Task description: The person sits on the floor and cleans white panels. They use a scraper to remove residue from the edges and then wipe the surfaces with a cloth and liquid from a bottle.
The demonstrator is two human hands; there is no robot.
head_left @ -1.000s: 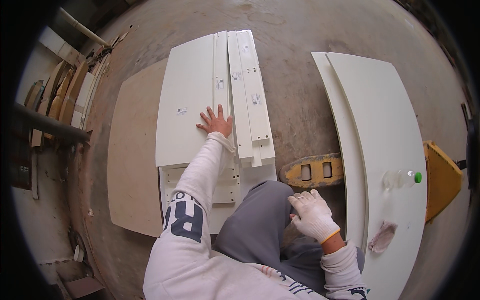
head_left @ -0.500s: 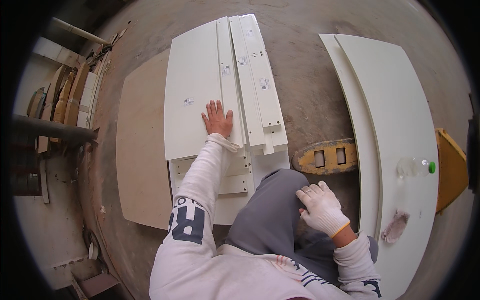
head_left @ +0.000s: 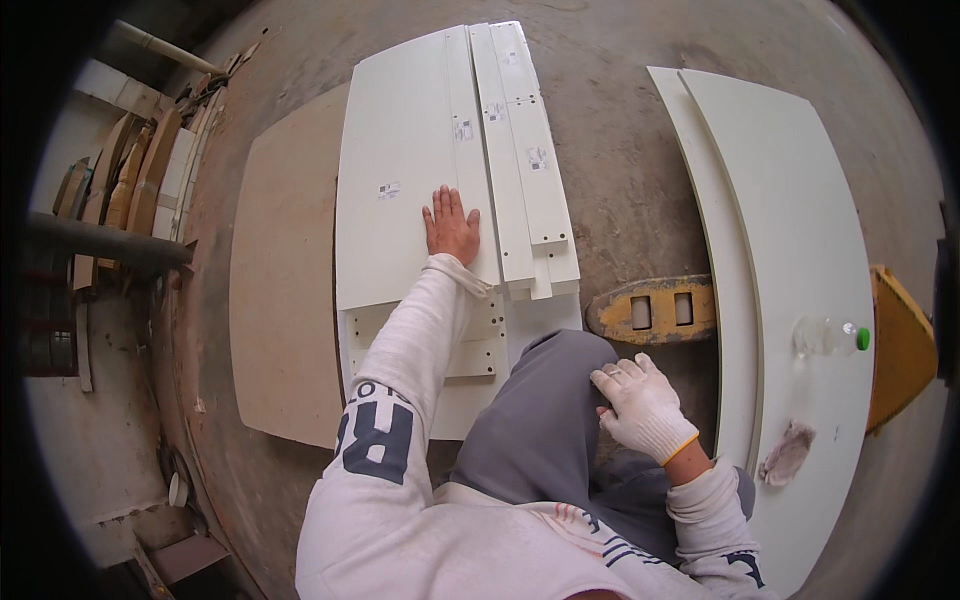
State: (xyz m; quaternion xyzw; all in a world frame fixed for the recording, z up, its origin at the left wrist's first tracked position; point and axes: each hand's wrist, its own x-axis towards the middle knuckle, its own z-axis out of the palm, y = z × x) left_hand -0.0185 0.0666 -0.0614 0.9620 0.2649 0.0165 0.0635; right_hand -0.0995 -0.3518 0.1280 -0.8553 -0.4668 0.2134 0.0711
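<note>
Head view: wide white panel [head_left: 400,150] as landmark. Laid flat near panel's right edge with bare left hand [head_left: 452,228], fingers straight, slightly parted, gripping nothing; panel beneath and ahead of fingertips. Just right of panel, narrow white boards [head_left: 545,205]. Below and right of panel, by grey knee [head_left: 570,370], gloved right hand [head_left: 640,405] with fingers loosely bent; cannot tell whether holding anything.

The person's right hand [head_left: 636,402] wears a white knit glove [head_left: 652,425] with a yellow edge [head_left: 681,449]. Left of the glove are plain gray trousers [head_left: 535,410]; below it and to its left, a whitish top [head_left: 470,545] carries dark stripes [head_left: 628,550] and reddish marks [head_left: 574,515]. Just below the glove, the right sleeve [head_left: 702,505] is bunched, with dark print; well left of it, the left sleeve [head_left: 408,325] has a loose cuff [head_left: 474,278] and large dark lettering [head_left: 397,443].
</note>
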